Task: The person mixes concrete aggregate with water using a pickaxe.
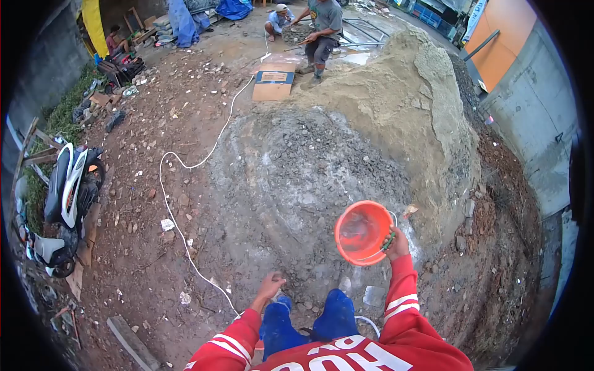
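Note:
My right hand [398,243] grips the green-sleeved wire handle of an orange bucket [372,217]. The bucket hangs over the ground with its mouth turned up toward me, and what looks like water shows inside. My left hand [270,285] hangs near my left knee, its fingers loosely apart and nothing visible in them. Ahead of my feet spreads a wide patch of wet grey mortar mix [309,167], with the bucket above its near right part.
A sand pile [405,93] rises at the right. A white hose or cable [179,232] winds along the left. Farther off are a flattened cardboard box [272,86], a person standing [325,28] and others crouching. A motorbike [71,185] stands far left.

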`<state>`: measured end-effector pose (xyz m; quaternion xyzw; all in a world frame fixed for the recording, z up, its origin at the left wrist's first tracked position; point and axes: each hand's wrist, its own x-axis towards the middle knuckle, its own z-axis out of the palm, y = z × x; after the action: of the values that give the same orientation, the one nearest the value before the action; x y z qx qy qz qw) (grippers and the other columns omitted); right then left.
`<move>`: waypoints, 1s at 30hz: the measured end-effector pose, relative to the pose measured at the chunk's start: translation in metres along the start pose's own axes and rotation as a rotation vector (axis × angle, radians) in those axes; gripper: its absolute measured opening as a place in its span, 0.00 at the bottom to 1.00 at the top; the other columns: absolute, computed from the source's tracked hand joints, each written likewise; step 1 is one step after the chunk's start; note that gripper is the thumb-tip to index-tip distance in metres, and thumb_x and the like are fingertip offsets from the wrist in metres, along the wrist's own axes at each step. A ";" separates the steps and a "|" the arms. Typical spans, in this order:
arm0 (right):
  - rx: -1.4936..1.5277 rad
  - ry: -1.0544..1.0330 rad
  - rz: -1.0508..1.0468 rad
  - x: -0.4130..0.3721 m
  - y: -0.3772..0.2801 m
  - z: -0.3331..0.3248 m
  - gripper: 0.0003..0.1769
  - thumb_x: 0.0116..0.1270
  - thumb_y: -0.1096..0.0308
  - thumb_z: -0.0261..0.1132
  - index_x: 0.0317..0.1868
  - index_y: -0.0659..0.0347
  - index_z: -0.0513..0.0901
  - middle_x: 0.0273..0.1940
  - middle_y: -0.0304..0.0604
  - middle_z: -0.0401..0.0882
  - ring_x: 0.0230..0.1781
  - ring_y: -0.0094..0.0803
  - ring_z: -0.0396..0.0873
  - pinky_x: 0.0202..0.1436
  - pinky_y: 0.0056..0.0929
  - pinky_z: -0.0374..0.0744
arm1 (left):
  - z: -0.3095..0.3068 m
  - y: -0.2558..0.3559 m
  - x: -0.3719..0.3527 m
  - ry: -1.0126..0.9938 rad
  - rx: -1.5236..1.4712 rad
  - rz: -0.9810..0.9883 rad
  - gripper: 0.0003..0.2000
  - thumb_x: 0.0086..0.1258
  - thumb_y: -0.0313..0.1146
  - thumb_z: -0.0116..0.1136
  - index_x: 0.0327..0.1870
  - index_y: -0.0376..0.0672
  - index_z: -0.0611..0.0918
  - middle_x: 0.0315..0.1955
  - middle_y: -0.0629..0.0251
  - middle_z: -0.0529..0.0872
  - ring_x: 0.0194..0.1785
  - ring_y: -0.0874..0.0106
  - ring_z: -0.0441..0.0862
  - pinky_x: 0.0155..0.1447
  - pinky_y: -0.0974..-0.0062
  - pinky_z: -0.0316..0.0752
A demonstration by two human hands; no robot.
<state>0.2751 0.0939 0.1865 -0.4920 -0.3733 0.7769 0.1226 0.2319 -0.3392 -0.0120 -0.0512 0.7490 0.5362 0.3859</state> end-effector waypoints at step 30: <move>0.083 0.641 0.371 -0.257 0.345 -0.394 0.14 0.56 0.55 0.62 0.27 0.59 0.76 0.17 0.41 0.68 0.14 0.34 0.67 0.16 0.36 0.67 | -0.127 -0.150 -0.333 0.691 -0.155 -0.243 0.25 0.61 0.25 0.58 0.61 0.40 0.67 0.36 0.56 0.80 0.25 0.70 0.80 0.21 0.76 0.73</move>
<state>0.7981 -0.1067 0.0246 -0.7641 -0.1885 0.6071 0.1102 0.4715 -0.6215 0.1004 -0.3468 0.7806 0.4929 0.1659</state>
